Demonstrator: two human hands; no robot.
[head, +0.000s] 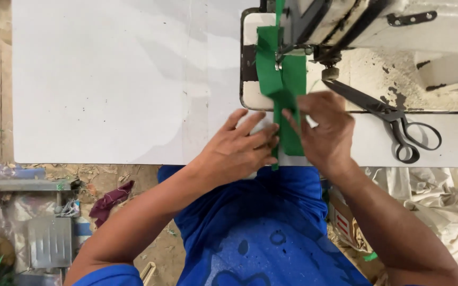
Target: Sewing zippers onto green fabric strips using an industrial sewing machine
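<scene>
A narrow green fabric strip [282, 87] runs from under the presser foot of a worn white sewing machine [398, 37] toward the near edge of the white table [107, 79]. My left hand [242, 148] lies flat against the strip's left side, fingers pressing it down. On the strip's right side, my right hand [324, 130] pinches its edge between thumb and fingers. The lower part of the strip is partly hidden between the two hands.
Black scissors [398, 124] lie on the table right of my right hand, beside the machine base. Below the table edge are a maroon cloth scrap [109, 204], metal parts at the left and cream fabric [441, 196] heaped at the right.
</scene>
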